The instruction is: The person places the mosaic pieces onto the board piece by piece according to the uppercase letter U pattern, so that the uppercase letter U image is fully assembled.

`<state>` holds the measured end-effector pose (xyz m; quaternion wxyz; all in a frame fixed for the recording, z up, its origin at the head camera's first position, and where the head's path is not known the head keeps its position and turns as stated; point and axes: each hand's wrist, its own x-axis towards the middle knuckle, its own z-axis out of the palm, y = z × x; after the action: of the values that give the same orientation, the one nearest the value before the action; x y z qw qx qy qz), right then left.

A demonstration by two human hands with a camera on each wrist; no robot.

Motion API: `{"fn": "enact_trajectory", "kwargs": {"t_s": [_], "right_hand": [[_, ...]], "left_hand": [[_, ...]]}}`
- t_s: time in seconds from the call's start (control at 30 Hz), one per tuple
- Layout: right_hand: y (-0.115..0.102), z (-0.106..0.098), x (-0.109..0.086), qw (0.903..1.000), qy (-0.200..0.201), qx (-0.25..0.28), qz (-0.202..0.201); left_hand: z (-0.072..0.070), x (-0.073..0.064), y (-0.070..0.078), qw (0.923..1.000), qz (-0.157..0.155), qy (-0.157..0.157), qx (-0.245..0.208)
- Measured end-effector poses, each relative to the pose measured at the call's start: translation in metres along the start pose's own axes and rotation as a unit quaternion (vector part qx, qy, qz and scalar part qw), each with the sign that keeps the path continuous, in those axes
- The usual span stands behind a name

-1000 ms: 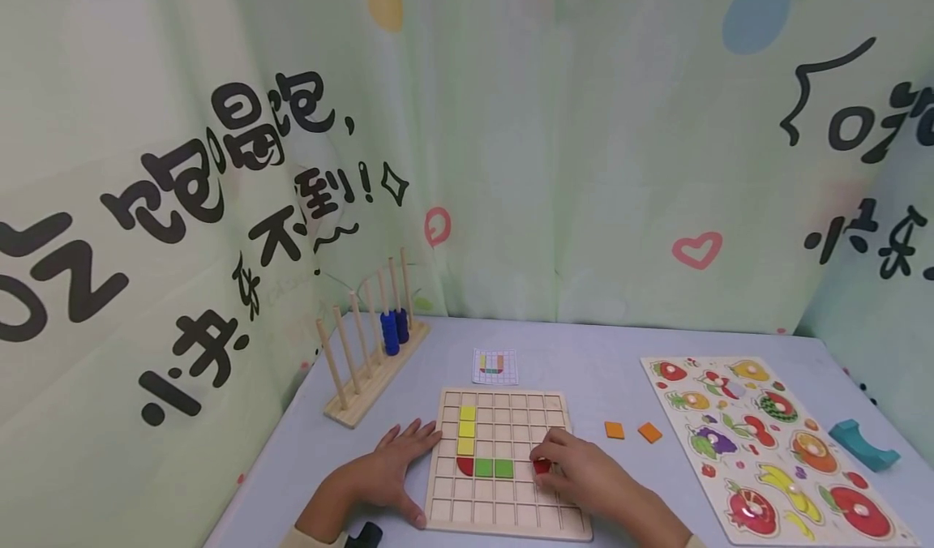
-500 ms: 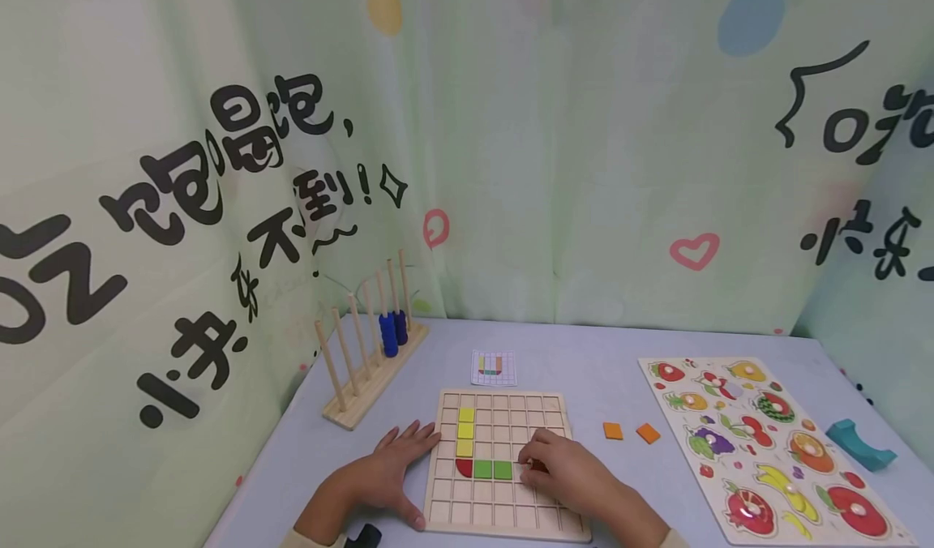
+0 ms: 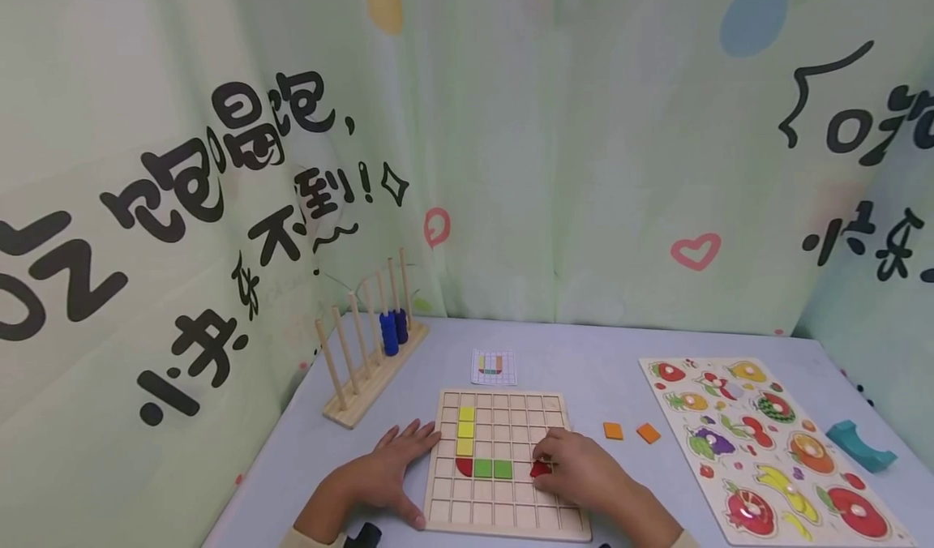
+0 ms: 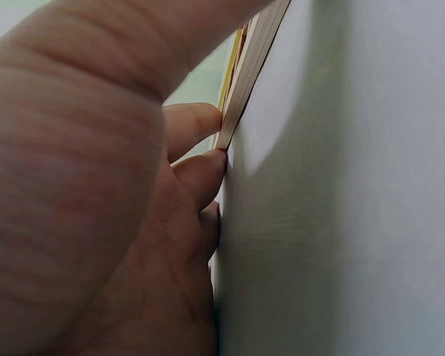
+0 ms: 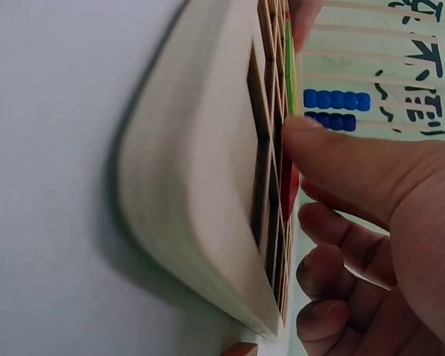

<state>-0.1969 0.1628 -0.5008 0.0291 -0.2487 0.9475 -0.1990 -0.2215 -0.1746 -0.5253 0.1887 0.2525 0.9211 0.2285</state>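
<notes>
A wooden grid board lies on the table. Three yellow tiles run down its left part to a red quarter-round tile, with two green tiles beside that. My left hand rests at the board's left edge, fingers spread and thumb at the lower corner; the left wrist view has its fingertips against the board's side. Over the right part of the grid, my right hand pinches another red tile between thumb and fingers. In the right wrist view this red tile is right at the grid surface, partly hidden by the thumb.
Two orange tiles lie right of the board, and a small pattern card behind it. A peg rack with blue beads stands back left. At right are a fruit puzzle board and a teal curved block.
My right hand shifted left along the grid with the red tile, then back right, where more of the tile shows. My left hand has stayed at the board's edge.
</notes>
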Motion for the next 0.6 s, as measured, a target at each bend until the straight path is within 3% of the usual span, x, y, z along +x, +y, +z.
{"fn": "enact_trajectory", "kwargs": {"t_s": [0.33,0.6], "right_hand": [[-0.006,-0.001,0.007,0.9978,-0.014,0.025,-0.059],[-0.016,0.001,0.014,0.9972,-0.022,0.030,-0.065]], "left_hand": [[0.001,0.000,-0.001,1.0000,0.003,0.005,-0.001],[-0.001,0.000,0.002,1.0000,0.000,0.000,-0.004]]}}
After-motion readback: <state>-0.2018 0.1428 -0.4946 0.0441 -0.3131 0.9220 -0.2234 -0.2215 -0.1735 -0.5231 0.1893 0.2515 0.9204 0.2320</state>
